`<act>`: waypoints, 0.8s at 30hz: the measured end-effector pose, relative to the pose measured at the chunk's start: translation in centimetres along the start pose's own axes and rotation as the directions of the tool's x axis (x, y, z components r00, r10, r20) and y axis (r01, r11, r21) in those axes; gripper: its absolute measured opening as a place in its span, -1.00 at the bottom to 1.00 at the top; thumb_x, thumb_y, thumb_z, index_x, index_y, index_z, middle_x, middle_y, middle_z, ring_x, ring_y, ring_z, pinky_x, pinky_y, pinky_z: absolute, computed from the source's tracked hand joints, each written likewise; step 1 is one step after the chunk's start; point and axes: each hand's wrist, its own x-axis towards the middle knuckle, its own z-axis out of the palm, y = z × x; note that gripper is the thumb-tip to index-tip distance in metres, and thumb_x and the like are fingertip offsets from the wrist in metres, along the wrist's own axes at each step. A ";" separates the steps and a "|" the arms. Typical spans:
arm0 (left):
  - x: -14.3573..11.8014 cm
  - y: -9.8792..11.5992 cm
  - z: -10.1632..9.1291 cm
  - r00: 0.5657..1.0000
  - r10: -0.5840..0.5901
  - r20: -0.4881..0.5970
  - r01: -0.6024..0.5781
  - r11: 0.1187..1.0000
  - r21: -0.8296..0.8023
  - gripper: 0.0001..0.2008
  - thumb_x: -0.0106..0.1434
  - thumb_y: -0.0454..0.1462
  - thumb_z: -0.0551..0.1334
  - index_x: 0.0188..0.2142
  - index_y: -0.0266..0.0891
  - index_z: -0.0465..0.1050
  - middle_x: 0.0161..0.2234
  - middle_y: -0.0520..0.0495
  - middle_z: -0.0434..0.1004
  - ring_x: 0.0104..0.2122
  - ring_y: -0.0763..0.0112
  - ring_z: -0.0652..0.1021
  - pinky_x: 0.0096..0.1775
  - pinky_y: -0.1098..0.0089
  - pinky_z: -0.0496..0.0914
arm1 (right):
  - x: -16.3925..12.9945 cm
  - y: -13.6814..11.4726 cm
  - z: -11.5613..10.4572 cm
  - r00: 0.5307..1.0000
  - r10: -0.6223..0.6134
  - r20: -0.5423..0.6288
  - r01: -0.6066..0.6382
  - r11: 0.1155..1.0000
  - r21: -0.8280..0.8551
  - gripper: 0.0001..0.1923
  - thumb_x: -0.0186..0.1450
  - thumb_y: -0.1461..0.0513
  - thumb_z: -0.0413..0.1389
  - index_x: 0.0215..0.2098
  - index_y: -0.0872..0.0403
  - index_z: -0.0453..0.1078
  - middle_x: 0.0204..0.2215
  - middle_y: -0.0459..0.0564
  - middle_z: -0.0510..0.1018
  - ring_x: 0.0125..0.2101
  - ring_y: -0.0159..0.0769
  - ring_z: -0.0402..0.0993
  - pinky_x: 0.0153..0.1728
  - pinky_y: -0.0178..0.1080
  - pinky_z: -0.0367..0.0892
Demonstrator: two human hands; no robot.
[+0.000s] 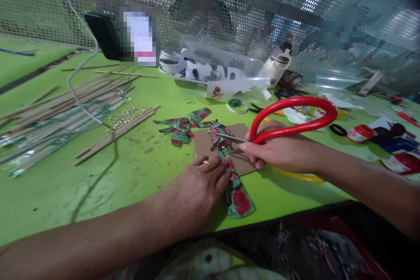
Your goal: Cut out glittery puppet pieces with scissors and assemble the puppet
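Sticks (98, 109) lie bundled far left on the desk (138, 170). Left hand (197, 190) presses fingers flat on the painted cutout (238, 194), steadying it over cardboard (205, 144); right hand (278, 151) grips red scissors (292, 118), blades at the figure.

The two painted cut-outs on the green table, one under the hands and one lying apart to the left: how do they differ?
The long cut-out lies partly on brown cardboard, pinned by the left hand, scissors in the right hand at its top. The loose pieces lie untouched on the bare table. Both are red and green.
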 end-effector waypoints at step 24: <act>0.0 0.0 0.5 0.999 0.009 -0.048 -0.008 1.000 0.026 -0.64 0.42 -0.35 0.03 0.07 -0.49 0.46 0.09 -0.40 0.53 0.04 -0.05 0.55 0.02 0.00 0.50 | 0.3 -1.0 0.4 0.999 0.043 0.020 -0.043 0.999 0.015 -0.68 0.35 0.18 0.06 -0.57 0.02 0.28 -0.59 -0.03 0.53 -0.53 -0.31 0.49 -0.48 -0.29 0.34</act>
